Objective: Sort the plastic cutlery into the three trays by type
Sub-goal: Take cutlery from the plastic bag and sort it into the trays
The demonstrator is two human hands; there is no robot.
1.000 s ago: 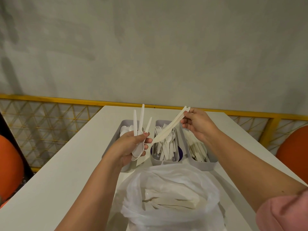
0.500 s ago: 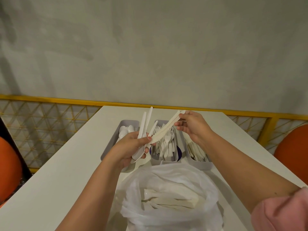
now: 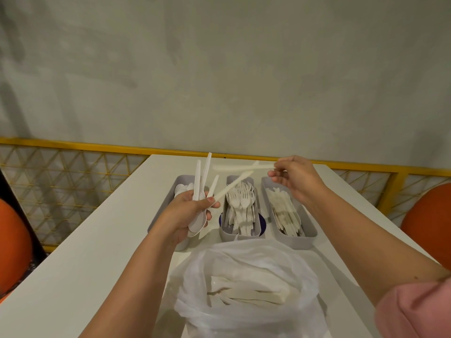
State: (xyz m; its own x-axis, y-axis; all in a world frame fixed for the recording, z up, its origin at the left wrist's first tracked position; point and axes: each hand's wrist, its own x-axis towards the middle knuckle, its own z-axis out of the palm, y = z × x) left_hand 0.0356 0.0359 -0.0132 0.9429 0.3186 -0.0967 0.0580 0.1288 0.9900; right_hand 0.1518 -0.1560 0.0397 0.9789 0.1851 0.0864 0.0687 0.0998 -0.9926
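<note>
right hand (image 3: 294, 178): pinching the end of a knife (image 3: 244, 167) between thumb and forefinger, other fingers loose. Knife held roughly level and motion-blurred above the far end of the fork tray (image 3: 228, 236). One piece or two in the pinch: cannot tell.
left hand (image 3: 188, 211): curled round a mixed bundle (image 3: 196, 181), spoon bowls below the fist, handles fanned upward. Just left of the fork tray, over the spoon tray (image 3: 177, 179).
stray piece (image 3: 231, 187): long and flat, likely another knife. Jutting from the left fist diagonally over the fork tray's far-left corner.
knife tray (image 3: 300, 242): just right of the fork tray, already well stocked. Right hand above its far end.
forks (image 3: 240, 203): piled in the fork tray, tines toward the far end.
bag (image 3: 244, 318): open, on the near side of the fork tray, up against its near wall. More cutlery inside, so plenty left to sort.
step (judged): knife held clear of the bundle, drop into the knife tray next.
risk 1: tip-only pinch on a long light knife. Possible swing or slip, straight into the forks below.
risk 2: stray piece barely trapped in the fist. Any easing of grip, and a fall into the fork tray or onto the table (image 3: 97, 240).
risk 3: fanned bundle over the spoon tray. Mixed types dumped among the spoons on a loosened fist.
risk 4: thin bag crowding the trays. Forearm snag, bag tipped.
</note>
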